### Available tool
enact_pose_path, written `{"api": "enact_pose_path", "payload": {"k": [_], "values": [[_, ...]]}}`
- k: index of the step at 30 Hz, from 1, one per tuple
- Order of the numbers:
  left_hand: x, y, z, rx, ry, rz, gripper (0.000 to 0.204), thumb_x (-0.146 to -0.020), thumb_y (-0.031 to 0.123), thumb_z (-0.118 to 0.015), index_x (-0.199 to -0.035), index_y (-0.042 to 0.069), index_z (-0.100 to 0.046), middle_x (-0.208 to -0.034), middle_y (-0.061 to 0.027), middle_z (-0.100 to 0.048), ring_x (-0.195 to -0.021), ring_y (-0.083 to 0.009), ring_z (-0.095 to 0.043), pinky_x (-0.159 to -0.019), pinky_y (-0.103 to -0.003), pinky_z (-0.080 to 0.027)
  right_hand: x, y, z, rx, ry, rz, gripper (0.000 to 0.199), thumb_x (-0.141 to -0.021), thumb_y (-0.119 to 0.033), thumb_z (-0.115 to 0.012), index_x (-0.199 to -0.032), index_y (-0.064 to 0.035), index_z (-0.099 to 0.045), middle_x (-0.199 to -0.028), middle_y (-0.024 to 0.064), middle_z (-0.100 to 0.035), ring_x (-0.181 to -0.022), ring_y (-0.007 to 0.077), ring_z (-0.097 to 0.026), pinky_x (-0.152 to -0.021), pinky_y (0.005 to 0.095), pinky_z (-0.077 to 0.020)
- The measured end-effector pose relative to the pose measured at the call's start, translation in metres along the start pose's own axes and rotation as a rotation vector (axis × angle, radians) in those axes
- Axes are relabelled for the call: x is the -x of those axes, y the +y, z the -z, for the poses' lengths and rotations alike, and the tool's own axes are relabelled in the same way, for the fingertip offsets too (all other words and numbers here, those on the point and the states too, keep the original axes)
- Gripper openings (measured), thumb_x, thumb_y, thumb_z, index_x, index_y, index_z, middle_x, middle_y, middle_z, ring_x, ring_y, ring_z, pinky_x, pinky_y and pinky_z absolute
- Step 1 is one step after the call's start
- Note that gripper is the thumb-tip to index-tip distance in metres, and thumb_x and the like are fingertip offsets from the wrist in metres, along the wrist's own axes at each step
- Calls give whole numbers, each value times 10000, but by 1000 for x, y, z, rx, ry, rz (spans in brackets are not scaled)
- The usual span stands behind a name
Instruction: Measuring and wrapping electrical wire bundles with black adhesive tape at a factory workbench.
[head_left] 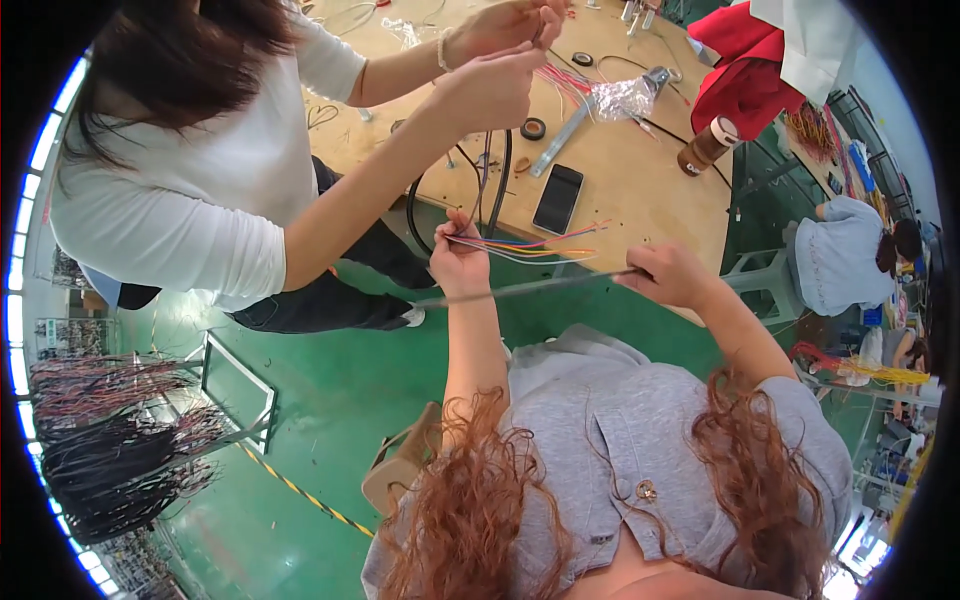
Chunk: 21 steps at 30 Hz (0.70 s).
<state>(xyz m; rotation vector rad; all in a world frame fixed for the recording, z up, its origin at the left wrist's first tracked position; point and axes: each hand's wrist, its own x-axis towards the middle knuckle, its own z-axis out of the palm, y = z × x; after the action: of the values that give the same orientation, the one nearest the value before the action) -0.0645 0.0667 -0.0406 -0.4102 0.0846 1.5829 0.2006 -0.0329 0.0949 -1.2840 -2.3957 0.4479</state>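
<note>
My left hand (462,266) is closed around a bundle of thin coloured wires (530,244), whose loose ends fan out to the right in blue, pink, orange, yellow and white. Pinched in my right hand (668,276) is one end of a long, thin dark strip (540,287), blurred by motion. It stretches leftward across in front of my left forearm; whether it is a tube or a tape I cannot tell. A dark cable loop (503,185) hangs at the table edge just beyond my left hand.
A co-worker in a white top (200,170) stands at the left, hands over the wooden table (640,200). On it lie a phone (558,199), tape rolls (533,129), a metal bar (562,138) and a brown cup (708,146). A stool (765,285) stands right; wire bundles (110,460) hang left.
</note>
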Motion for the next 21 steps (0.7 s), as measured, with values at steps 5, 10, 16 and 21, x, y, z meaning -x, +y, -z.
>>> {"api": "enact_pose_path", "payload": {"k": [5,10,16,21], "values": [[5,-2,2,-7,-12,-11,302,-913,114,-322,-686,-35,-455,-717,-127,-552,-873,-272,-578,-862,-393,-478,3,-8,3,-44,79,16,257,-685,-177,-683,-623,-58,-464,-546,109,-485,-470,290,-491,-419,358,-368],[9,-13,-9,-115,104,-41,299,-916,112,-304,-704,-19,-468,-723,-120,-547,-868,-269,-570,-840,-395,-484,10,-12,10,-17,42,68,248,-657,-143,-687,-604,-67,-457,-518,100,-457,-433,268,-461,-403,341,-349],[-5,-25,-3,-200,155,-100,399,-948,288,-221,-734,42,-450,-736,-95,-549,-876,-271,-566,-864,-435,-453,25,-2,1,-100,64,11,248,-665,-127,-689,-604,-50,-461,-511,100,-442,-436,269,-452,-410,329,-345],[-27,-30,11,-251,90,-216,362,-938,330,-260,-756,78,-445,-729,-72,-537,-857,-253,-558,-866,-451,-430,21,15,4,-212,65,-153,238,-698,-101,-676,-622,-29,-462,-504,98,-426,-436,236,-439,-425,312,-336]]}}
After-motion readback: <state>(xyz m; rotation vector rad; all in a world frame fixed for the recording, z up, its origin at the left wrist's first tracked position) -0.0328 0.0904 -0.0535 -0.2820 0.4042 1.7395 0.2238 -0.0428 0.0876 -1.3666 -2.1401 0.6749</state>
